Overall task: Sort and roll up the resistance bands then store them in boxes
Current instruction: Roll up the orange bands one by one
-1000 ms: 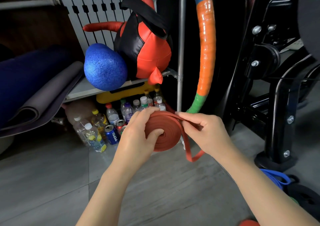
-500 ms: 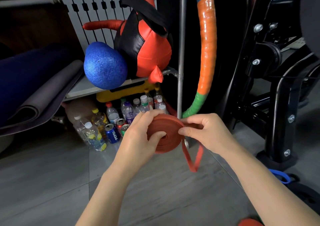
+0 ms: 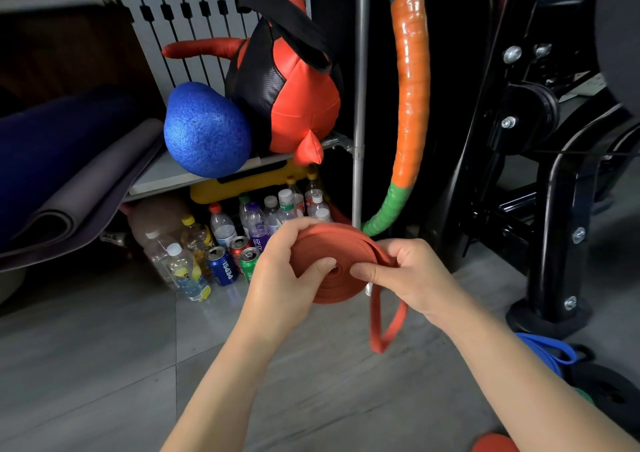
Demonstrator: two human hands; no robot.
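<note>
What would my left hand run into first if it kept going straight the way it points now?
The left hand grips the red band roll; carrying it on, up and rightward, it would probably reach the metal pole near the hoop's green end, though depth is unclear.

Grey tiled floor (image 3: 86, 365), white slatted panel (image 3: 166, 19), metal shelf (image 3: 159, 174) over bottles (image 3: 221, 226), black machine frame (image 3: 561, 226), dim light

Blue can (image 3: 222, 266): "PEPSI" in white letters running up its side.
Red can (image 3: 239, 246): print too small to read.
Green can (image 3: 250, 262): print unreadable.
Bottles (image 3: 222, 227): labels blurred; no words can be made out.
</note>
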